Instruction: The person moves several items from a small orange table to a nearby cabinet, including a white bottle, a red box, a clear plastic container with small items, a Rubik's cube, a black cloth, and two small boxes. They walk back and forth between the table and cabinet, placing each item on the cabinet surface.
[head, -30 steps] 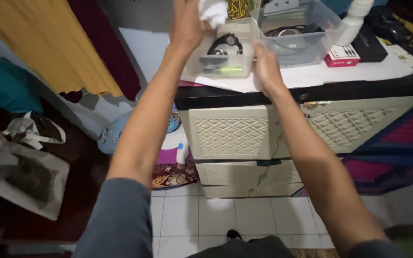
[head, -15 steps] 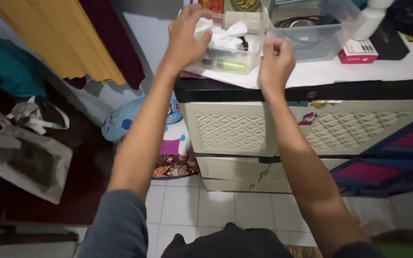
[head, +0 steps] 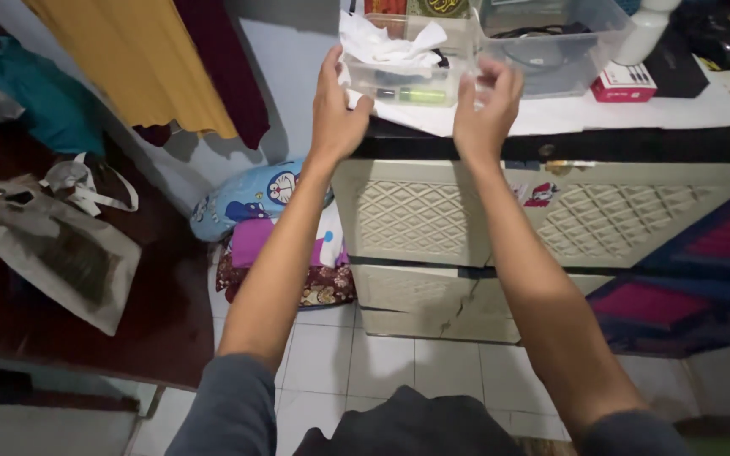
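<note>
A small clear plastic box (head: 407, 89) stands on the cabinet top, with a crumpled white tissue (head: 382, 42), a green pen-like thing and dark cables inside. My left hand (head: 337, 110) presses against the box's left side, fingers up along its wall. My right hand (head: 485, 105) grips the box's right side with curled fingers. Both arms reach forward over the cream drawer cabinet (head: 433, 224).
A bigger clear bin (head: 563, 51) with cables sits right of the small box, then a red and white carton (head: 624, 82) and a white bottle (head: 645, 25). Pillows (head: 251, 198) lie left of the cabinet. Cloth bags (head: 52, 245) and hanging clothes (head: 141, 63) are at left.
My left hand dropped the white tissue into the small box, then came down to its left side. My right hand closed on the box's right side.
</note>
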